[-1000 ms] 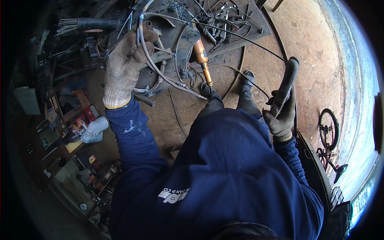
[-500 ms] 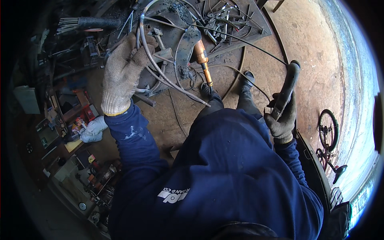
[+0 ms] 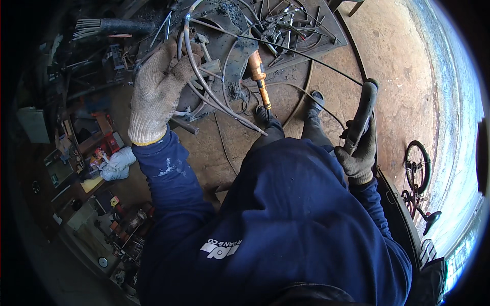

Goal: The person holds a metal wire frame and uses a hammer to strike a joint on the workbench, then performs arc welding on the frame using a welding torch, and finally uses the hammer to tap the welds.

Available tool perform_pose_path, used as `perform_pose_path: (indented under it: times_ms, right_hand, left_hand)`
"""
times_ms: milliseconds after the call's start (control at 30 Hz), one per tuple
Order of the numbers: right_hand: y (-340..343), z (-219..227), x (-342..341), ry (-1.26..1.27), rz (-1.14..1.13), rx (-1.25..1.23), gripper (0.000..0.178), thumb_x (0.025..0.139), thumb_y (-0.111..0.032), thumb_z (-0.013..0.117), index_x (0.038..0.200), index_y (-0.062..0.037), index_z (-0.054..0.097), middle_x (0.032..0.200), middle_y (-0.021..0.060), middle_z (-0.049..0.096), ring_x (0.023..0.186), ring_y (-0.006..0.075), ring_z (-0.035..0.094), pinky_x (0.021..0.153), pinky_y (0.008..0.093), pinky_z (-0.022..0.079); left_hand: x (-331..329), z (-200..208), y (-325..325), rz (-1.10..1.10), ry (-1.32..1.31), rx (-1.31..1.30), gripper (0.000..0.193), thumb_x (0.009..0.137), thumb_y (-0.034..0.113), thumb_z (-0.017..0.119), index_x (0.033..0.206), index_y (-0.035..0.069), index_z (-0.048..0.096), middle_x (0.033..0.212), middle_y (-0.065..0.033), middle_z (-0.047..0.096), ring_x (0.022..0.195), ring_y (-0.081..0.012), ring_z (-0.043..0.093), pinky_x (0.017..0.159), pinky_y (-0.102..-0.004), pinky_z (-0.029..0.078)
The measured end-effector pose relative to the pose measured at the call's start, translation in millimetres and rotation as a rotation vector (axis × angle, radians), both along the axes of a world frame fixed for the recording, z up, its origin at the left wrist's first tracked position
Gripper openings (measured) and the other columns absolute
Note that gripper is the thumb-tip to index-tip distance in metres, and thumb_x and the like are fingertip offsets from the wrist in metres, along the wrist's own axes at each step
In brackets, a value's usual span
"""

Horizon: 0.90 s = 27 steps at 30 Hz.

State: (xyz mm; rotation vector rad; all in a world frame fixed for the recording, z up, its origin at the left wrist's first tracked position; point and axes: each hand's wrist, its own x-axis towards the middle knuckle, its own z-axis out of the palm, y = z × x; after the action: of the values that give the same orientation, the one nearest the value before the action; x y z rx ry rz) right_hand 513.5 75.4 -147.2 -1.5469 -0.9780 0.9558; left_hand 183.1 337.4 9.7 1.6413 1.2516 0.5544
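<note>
My left hand [image 3: 155,97], in a light knitted glove, is closed around a bent metal tube frame [image 3: 190,48]. Curved bars of this frame meet at bluish joints, and a long tube end points toward my legs. My gloved right hand [image 3: 363,153] grips the dark handle of a welding electrode holder [image 3: 366,104]. From its tip a long thin welding rod [image 3: 306,56] runs left, its far end at or close to a joint on the frame's crossbar; contact cannot be made out. Behind the frame stands a dark metal work table [image 3: 245,58].
An orange power tool [image 3: 258,74] hangs by the table edge, above my feet. Loose rods and hand tools [image 3: 291,25] lie heaped on the tabletop. Cables [image 3: 301,107] cross the floor. Shelves with clutter [image 3: 97,168] stand left; a bicycle [image 3: 418,168] stands right.
The frame has tilted slightly in my left hand, its upper joint moving right and up. My right hand and the welding rod have shifted a little left, the rod's far end dropping slightly.
</note>
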Motion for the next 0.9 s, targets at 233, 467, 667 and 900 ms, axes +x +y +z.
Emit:
perform_pose_path:
  times_ms: [233, 467, 667, 900]
  right_hand:
    - [-1.0, 4.3, 1.3, 0.024, 0.003, -0.014, 0.111, 0.065, -0.026, 0.089, 0.154, -0.0007, 0.028, 0.117, 0.0098, 0.060, 0.095, 0.0172, 0.061, 0.082, 0.0324, 0.053]
    - [2.0, 11.2, -0.6, 0.076, -0.002, -0.041, 0.112, 0.067, -0.029, 0.088, 0.155, 0.0030, 0.025, 0.138, 0.0164, 0.050, 0.123, 0.0242, 0.051, 0.104, 0.0375, 0.041]
    - [2.8, 17.0, -1.6, 0.122, 0.021, -0.062, 0.115, 0.069, -0.031, 0.089, 0.156, 0.0045, 0.022, 0.149, 0.0197, 0.045, 0.138, 0.0277, 0.045, 0.114, 0.0399, 0.036]
    - [-0.7, 12.2, 1.1, 0.063, 0.028, -0.060, 0.111, 0.069, -0.024, 0.086, 0.156, 0.0042, 0.023, 0.149, 0.0196, 0.045, 0.138, 0.0275, 0.046, 0.114, 0.0397, 0.036]
  left_hand:
    - [8.0, 7.3, -2.9, -0.019, -0.007, -0.021, 0.064, 0.096, 0.040, 0.068, 0.138, -0.004, 0.052, 0.120, -0.0170, 0.066, 0.112, -0.0234, 0.065, 0.098, -0.0349, 0.051]
    - [4.1, 4.5, -0.4, -0.029, 0.055, 0.000, 0.063, 0.095, 0.044, 0.068, 0.135, -0.003, 0.055, 0.119, -0.0161, 0.066, 0.112, -0.0225, 0.064, 0.099, -0.0348, 0.050]
    - [8.9, 4.1, -6.0, -0.006, 0.027, 0.007, 0.072, 0.092, 0.054, 0.068, 0.134, -0.003, 0.057, 0.119, -0.0159, 0.066, 0.111, -0.0226, 0.064, 0.097, -0.0342, 0.050]
    - [12.5, 8.9, -7.4, -0.011, 0.070, 0.002, 0.073, 0.091, 0.055, 0.068, 0.134, -0.003, 0.057, 0.118, -0.0154, 0.066, 0.111, -0.0225, 0.064, 0.097, -0.0333, 0.050]
